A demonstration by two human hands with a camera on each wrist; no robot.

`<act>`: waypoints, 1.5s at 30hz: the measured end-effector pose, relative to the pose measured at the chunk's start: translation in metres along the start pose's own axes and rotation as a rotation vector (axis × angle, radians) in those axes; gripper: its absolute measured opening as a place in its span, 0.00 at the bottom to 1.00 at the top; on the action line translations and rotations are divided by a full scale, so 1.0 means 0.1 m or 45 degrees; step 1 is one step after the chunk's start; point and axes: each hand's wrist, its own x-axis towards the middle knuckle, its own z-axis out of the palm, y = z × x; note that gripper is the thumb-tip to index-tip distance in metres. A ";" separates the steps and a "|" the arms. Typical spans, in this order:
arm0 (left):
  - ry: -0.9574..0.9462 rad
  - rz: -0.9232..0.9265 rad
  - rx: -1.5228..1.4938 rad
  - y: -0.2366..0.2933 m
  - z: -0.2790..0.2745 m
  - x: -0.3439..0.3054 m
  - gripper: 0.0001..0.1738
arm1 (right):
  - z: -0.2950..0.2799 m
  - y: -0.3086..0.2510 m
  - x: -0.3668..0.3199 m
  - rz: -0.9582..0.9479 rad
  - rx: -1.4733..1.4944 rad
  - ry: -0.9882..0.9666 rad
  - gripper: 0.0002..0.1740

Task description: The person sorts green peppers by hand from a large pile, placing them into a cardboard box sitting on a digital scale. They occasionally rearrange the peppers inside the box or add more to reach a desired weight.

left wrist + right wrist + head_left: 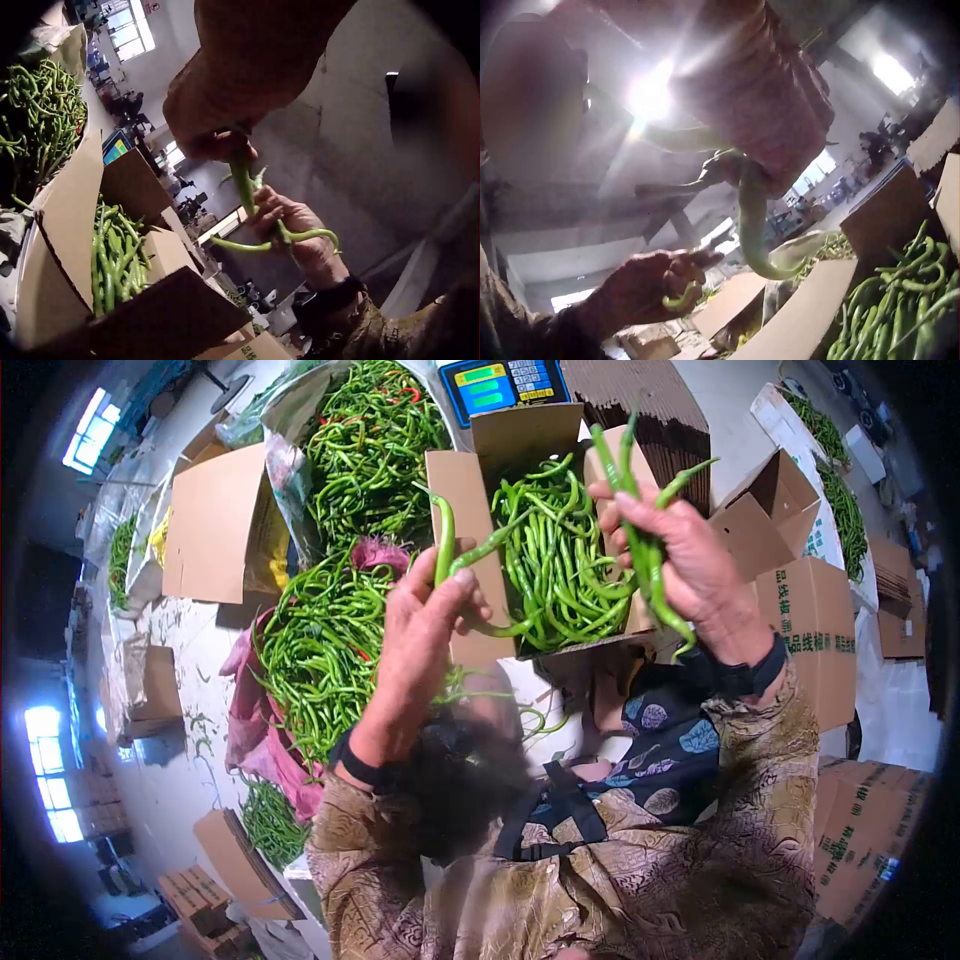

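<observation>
Both your forearms are raised before you. Your left hand pinches one pepper between thumb and fingers. Your right hand, held higher, curls round several peppers.

The head camera looks steeply down, fairly near, on the left hand, the right hand and an open brown cardboard box of long green chillies at 12 o'clock. The left wrist camera sits close beneath its hand and faces up and outward, with the box at 8 o'clock. The right wrist camera, glare-washed, seems to face upward too, with the box at 4 o'clock. All three views share the box and the curved green chilli peppers held in the hands. Each wrist view also catches the opposite hand.
</observation>
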 end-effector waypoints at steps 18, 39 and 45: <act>-0.731 -0.334 0.194 -0.44 0.35 2.25 0.16 | -0.82 0.06 0.51 0.144 -0.055 0.217 0.18; -0.107 0.876 1.248 -0.73 0.31 2.68 0.12 | -0.92 0.25 0.57 0.198 -0.053 0.202 0.21; -0.102 0.684 1.683 -1.09 0.35 2.84 0.14 | -0.89 0.32 0.58 0.192 -0.097 0.219 0.21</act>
